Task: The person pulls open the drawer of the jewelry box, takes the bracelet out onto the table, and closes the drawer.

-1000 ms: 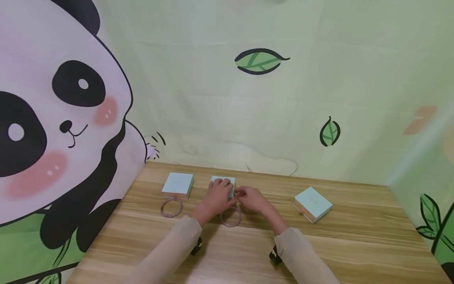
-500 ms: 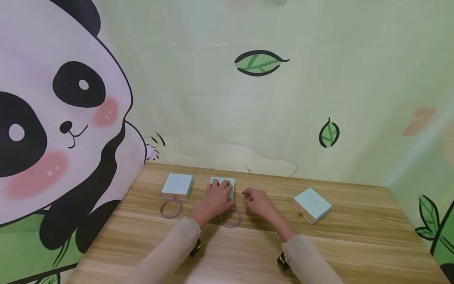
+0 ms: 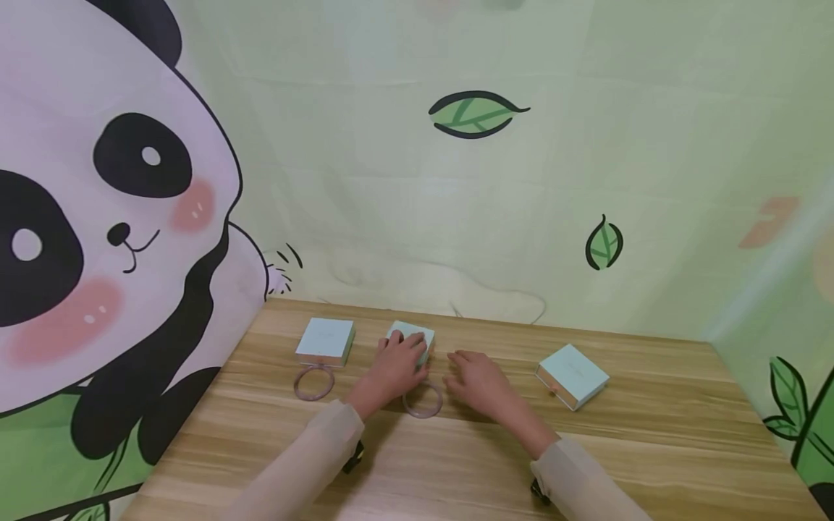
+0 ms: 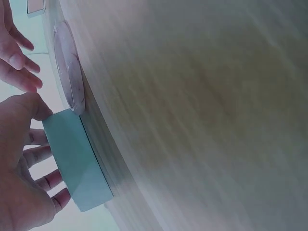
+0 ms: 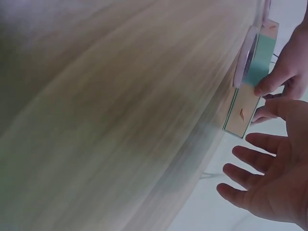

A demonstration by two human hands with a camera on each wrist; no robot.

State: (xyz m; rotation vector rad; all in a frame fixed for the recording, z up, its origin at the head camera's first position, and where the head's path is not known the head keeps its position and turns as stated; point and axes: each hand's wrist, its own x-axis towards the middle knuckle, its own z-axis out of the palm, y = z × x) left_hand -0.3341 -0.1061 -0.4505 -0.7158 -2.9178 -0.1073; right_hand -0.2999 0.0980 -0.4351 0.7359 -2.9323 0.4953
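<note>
The left hand [image 3: 394,365] gripped the middle mint box [image 3: 413,339] on the table [image 3: 651,434], thumb and fingers curled round its sides. A clear bangle [image 3: 422,399] lay just beside its thumb. The right hand [image 3: 478,376] hovered nearby, fingers spread, holding nothing.

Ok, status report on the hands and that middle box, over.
Left hand grips middle box. Right hand open beside it, holding nothing. Clear bangle lies just in front of box.

Matt card box [image 3: 413,338], wood-grain table [image 3: 456,463]
</note>
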